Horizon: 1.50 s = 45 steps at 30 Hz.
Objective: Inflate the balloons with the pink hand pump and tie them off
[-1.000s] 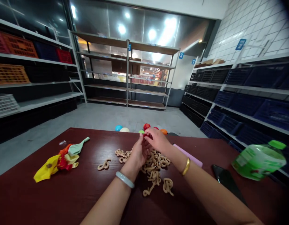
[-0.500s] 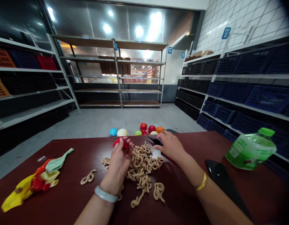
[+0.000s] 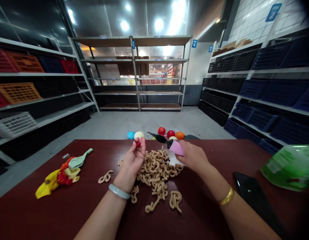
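My left hand [image 3: 132,159] is closed around a red uninflated balloon [image 3: 137,144], most of it hidden by the fingers. In my right hand [image 3: 193,155] is a balloon pump with a pink-purple body [image 3: 176,147] and a black tapered nozzle [image 3: 159,137] pointing left toward the balloon. The nozzle and the balloon are apart. Below and between both hands lies a heap of beige, curled, rope-like pieces [image 3: 157,168] on the dark red table [image 3: 94,213]. At the left rest several flat balloons: yellow [image 3: 47,185], red [image 3: 63,176] and pale green [image 3: 79,161].
A black phone [image 3: 254,193] and a green plastic bottle [image 3: 287,166] are at the table's right. Inflated balloons, including an orange one [image 3: 180,135] and a blue one [image 3: 130,135], show beyond the far edge. Shelves with crates [image 3: 18,93] line the room.
My right hand has raised and turned the pump, so its pink body now shows. My left hand still holds the red balloon. The whole view has shifted, with more of the left shelves visible.
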Tool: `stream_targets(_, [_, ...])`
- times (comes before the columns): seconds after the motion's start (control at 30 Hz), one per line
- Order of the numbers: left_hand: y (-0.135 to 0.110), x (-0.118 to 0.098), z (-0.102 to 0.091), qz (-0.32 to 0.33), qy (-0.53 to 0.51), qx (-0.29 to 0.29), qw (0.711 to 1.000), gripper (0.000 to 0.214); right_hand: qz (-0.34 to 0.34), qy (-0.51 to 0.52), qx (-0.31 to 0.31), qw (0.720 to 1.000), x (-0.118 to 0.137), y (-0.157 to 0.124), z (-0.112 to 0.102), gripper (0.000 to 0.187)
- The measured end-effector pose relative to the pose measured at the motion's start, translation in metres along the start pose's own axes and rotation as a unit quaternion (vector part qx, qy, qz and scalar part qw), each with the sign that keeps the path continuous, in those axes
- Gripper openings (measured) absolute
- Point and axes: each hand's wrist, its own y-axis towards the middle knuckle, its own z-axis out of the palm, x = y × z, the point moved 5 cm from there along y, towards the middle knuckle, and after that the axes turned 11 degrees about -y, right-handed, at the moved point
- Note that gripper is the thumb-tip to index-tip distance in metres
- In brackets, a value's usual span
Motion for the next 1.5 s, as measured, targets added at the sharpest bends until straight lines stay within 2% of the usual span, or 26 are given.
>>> stream_targets(0.1, [0.004, -0.004, -0.003, 0.010, 0.017, 0.006, 1.000, 0.020, -0.052, 0.026, -0.026, 0.998, 0.024, -0.008, -0.006, 0.038])
stream_targets(0.2, [0.005, -0.006, -0.004, 0.031, 0.031, 0.008, 0.999, 0.021, -0.069, 0.023, -0.032, 0.997, 0.034, -0.012, -0.004, 0.037])
stream_targets(0.57, [0.001, 0.003, -0.003, 0.050, 0.088, 0.020, 0.995, 0.014, -0.080, 0.011, -0.047, 0.996, 0.032, -0.011, 0.009, 0.034])
stream_targets(0.87, [-0.002, 0.014, -0.009, 0.078, 0.209, 0.091, 0.971, 0.011, -0.072, 0.027, -0.019, 0.997, 0.033, -0.011, 0.009, 0.034])
stream_targets(1.03, [-0.008, 0.020, -0.010, 0.068, 0.245, 0.099, 0.962, 0.017, -0.080, 0.034, -0.019, 0.996, 0.033, -0.011, 0.007, 0.035])
stream_targets(1.27, [-0.015, 0.028, -0.004, 0.084, 0.233, 0.147, 0.958, 0.027, -0.079, 0.079, -0.023, 0.993, 0.033, -0.010, 0.010, 0.035])
stream_targets(1.5, [-0.022, 0.036, -0.005, 0.091, 0.255, 0.111, 0.956, 0.022, -0.085, 0.126, 0.011, 0.988, 0.038, -0.013, 0.007, 0.041])
